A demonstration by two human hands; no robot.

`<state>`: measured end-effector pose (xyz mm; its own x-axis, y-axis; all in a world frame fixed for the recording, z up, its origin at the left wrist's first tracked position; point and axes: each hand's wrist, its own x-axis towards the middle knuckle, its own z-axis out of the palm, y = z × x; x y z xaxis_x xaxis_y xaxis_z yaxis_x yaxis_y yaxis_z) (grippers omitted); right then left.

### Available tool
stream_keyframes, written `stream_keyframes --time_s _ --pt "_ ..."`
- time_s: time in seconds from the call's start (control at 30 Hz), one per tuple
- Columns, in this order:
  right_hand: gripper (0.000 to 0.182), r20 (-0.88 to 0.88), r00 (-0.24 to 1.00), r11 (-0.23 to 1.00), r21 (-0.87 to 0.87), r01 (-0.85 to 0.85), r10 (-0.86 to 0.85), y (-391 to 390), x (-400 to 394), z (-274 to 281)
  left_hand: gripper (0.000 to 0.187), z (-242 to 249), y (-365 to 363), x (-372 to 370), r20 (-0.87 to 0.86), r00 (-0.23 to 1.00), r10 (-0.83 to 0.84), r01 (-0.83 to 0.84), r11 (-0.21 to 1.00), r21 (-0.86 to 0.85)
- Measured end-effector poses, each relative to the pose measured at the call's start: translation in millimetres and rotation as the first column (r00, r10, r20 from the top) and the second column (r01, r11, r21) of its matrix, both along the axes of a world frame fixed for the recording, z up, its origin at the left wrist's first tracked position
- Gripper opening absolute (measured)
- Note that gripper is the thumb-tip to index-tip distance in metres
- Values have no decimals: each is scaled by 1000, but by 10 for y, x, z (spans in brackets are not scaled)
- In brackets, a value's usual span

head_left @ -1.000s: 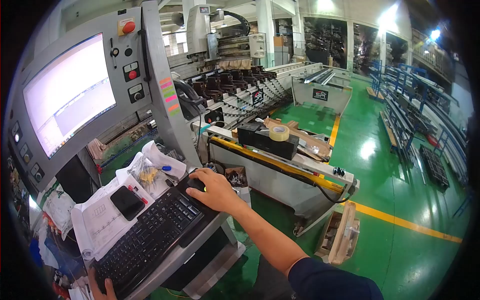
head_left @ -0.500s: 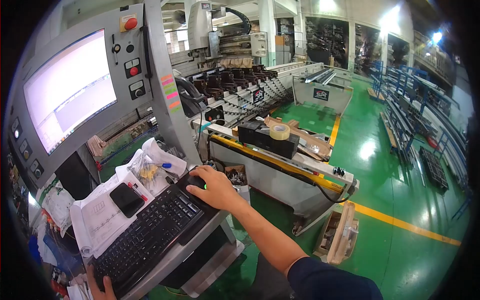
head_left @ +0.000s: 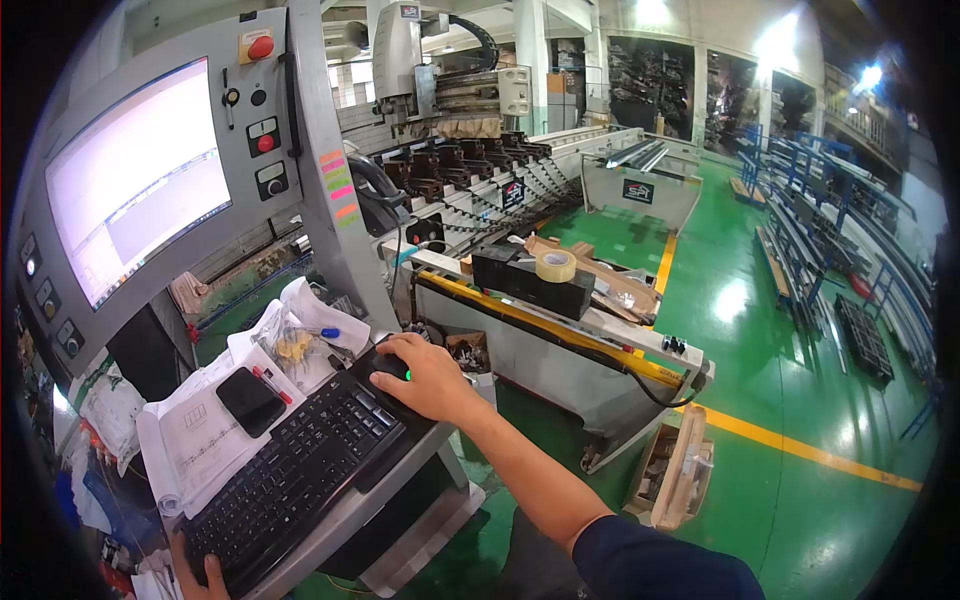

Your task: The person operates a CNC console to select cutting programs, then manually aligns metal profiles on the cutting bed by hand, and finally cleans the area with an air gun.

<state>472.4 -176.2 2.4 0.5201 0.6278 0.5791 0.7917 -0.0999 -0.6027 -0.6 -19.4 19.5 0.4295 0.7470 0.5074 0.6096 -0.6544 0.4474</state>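
My right hand (head_left: 430,380) rests over a black computer mouse (head_left: 388,366), fingers curved round it; a small green light shows at its side. At the bottom left, my left hand (head_left: 197,580) is partly cut off by the frame. Its thumb and a finger are apart at the near left corner of the black keyboard (head_left: 300,465), touching its edge. Behind the keyboard a dark smartphone (head_left: 251,402) lies on printed drawings (head_left: 195,440), with a red pen (head_left: 272,386) beside it. Above them is a lit monitor (head_left: 140,170) showing a mostly white window.
Red buttons, including an emergency stop (head_left: 260,47), sit on the control panel. Beyond stands a long machine (head_left: 470,190) with a rail bearing a tape roll (head_left: 556,265) on a black block (head_left: 510,280). A cardboard box (head_left: 665,475) is on the green floor; blue racks (head_left: 830,220) stand right.
The view has shifted very slightly. Both hands keep their places, the right on the mouse and the left at the keyboard corner.
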Motion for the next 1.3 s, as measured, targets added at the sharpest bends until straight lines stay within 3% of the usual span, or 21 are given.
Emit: stream_keyframes --time_s 1.3 --pt "51 11 1000 1000 6 -1 1 14 11 -15 68 -17 17 -28 -37 998 44 -44 999 -24"
